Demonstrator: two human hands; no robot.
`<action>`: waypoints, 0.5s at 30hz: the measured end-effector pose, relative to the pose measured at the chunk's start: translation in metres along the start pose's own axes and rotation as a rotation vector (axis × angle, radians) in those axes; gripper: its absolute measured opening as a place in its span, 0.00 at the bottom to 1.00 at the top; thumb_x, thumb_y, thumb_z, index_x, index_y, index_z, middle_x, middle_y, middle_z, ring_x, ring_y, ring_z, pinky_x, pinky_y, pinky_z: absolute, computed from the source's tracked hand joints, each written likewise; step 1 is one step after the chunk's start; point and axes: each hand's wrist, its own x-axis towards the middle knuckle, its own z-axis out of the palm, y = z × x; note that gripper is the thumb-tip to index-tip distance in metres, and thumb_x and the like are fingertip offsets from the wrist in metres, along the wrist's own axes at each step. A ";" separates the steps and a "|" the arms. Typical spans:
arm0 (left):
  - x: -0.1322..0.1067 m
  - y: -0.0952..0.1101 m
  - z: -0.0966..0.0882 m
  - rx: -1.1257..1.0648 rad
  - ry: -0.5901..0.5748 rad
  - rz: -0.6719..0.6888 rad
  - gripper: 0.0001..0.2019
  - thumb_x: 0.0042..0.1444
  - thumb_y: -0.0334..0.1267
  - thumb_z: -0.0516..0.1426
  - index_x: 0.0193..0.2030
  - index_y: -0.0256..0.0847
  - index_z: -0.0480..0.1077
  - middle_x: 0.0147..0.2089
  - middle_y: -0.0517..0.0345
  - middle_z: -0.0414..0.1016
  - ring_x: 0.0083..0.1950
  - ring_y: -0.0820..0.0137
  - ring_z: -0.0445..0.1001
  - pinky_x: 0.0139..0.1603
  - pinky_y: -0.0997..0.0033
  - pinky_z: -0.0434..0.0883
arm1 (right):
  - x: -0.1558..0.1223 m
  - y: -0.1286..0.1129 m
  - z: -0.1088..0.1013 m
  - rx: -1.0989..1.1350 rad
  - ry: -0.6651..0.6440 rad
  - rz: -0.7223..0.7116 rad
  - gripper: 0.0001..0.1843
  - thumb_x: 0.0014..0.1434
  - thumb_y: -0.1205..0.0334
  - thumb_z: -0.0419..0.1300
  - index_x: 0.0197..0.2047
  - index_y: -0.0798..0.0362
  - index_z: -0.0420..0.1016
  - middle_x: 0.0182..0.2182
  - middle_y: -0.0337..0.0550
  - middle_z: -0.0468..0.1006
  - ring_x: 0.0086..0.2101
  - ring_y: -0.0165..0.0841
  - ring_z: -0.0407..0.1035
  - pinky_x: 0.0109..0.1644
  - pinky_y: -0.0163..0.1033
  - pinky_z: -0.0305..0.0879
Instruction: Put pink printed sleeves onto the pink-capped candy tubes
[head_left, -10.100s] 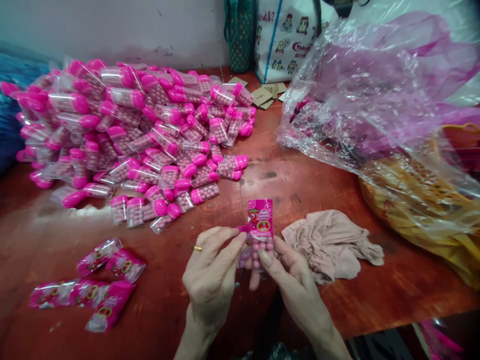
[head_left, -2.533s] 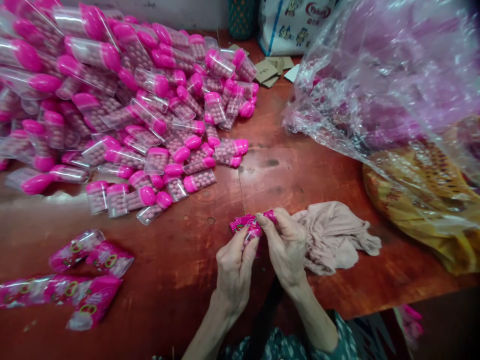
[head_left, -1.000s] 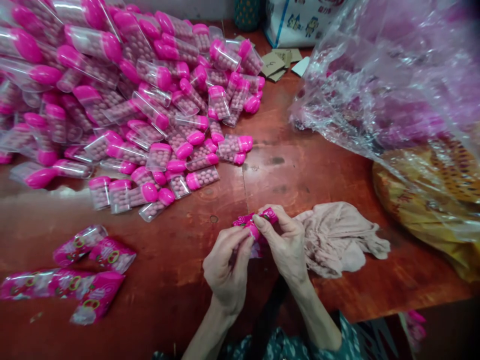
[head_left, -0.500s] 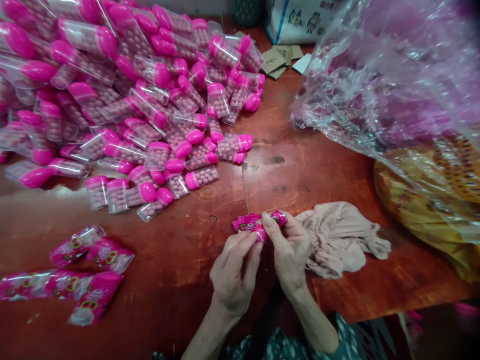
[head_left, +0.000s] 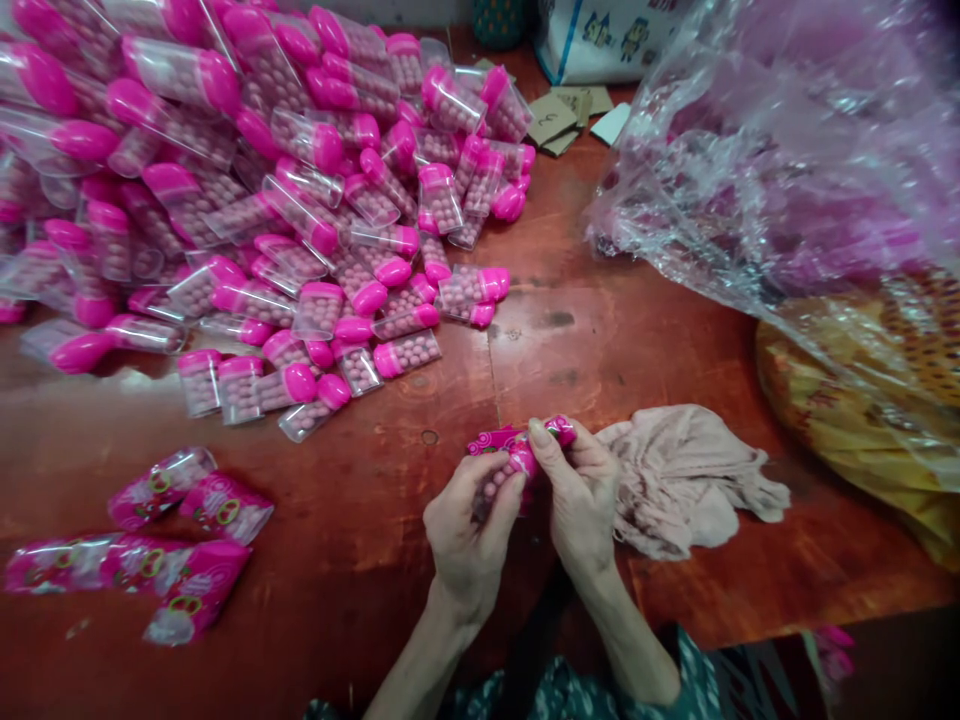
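Down near the front edge of the bench (head_left: 600, 330), a pink-wrapped candy tube (head_left: 517, 455) is held between both hands, a bit above the wood. The left hand (head_left: 469, 535) is curled shut around the tube's lower part, and the right hand (head_left: 581, 495) is pinched on its pink upper end with thumb and fingers. So neither hand is spread at all.

A crumpled beige cloth (head_left: 682, 480) is bunched up just beside the right hand; whether they're touching can't really be told. The pile of pink-capped tubes (head_left: 300, 200) takes up the back left, and its nearest edge is kept apart from the hands by a strip of bare wood. A few wrapped tubes (head_left: 150, 545) are laid out well off to the left, close to the front edge.

Over on the right, a big clear plastic bag (head_left: 787, 170) is slumped over a yellow basket (head_left: 862, 400), which hangs out toward the front right corner. A bare lane is left between the pile and the bag, running back to some cardboard scraps (head_left: 559, 115). Open wood is also seen left of the hands.
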 end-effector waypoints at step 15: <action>-0.002 -0.002 -0.003 0.161 -0.003 0.317 0.13 0.51 0.25 0.57 0.44 0.39 0.68 0.35 0.58 0.73 0.33 0.74 0.72 0.33 0.76 0.70 | -0.002 -0.004 0.001 -0.015 -0.004 -0.121 0.07 0.54 0.64 0.60 0.26 0.54 0.70 0.19 0.31 0.70 0.21 0.23 0.63 0.26 0.28 0.63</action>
